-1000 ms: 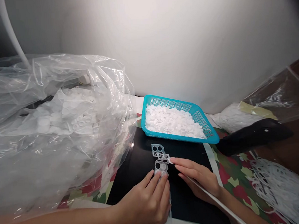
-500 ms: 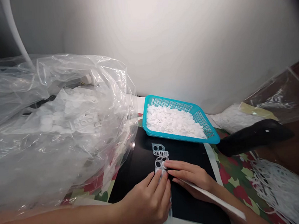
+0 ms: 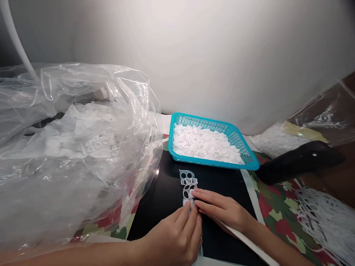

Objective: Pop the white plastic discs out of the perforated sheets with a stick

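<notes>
Strip (image 3: 188, 184) of thin white plastic with holes lies on a black mat (image 3: 159, 205), just below a blue basket (image 3: 213, 125) of white discs (image 3: 204, 145). Left hand (image 3: 171, 238) rests on its low end with bent fingers. Right hand (image 3: 223, 210) touches its side with the fingertips. I cannot tell if either hand grips it. A hard tug could rip the strip.
</notes>
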`<action>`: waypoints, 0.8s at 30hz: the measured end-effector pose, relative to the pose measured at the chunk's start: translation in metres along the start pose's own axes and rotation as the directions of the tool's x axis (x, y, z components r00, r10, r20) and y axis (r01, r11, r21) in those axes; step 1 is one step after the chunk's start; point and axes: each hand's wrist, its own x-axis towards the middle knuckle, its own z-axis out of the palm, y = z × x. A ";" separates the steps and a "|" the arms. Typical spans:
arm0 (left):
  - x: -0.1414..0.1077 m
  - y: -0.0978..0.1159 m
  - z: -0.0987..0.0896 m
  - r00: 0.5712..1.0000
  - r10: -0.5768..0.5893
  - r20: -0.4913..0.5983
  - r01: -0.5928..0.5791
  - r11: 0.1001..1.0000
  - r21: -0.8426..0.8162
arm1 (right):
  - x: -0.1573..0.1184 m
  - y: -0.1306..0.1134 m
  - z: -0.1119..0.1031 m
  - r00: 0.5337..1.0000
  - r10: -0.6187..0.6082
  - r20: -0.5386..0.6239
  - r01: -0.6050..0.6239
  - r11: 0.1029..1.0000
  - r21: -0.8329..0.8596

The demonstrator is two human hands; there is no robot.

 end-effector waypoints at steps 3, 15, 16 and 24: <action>0.001 -0.001 -0.001 1.000 0.002 0.007 -0.002 1.000 -0.001 | -0.004 0.000 0.002 1.000 0.027 0.015 -0.027 1.000 -0.006; 0.001 -0.002 -0.003 1.000 0.002 -0.003 -0.002 1.000 0.002 | 0.012 -0.003 -0.003 0.923 0.123 -0.365 -0.188 0.971 -0.148; 0.001 -0.002 -0.003 1.000 0.001 -0.005 -0.001 1.000 0.002 | 0.013 -0.004 -0.004 0.911 0.124 -0.394 -0.208 0.962 -0.179; 0.002 -0.002 -0.004 1.000 0.010 -0.006 -0.010 1.000 -0.011 | 0.009 -0.006 -0.011 0.904 0.054 -0.423 -0.149 0.970 -0.194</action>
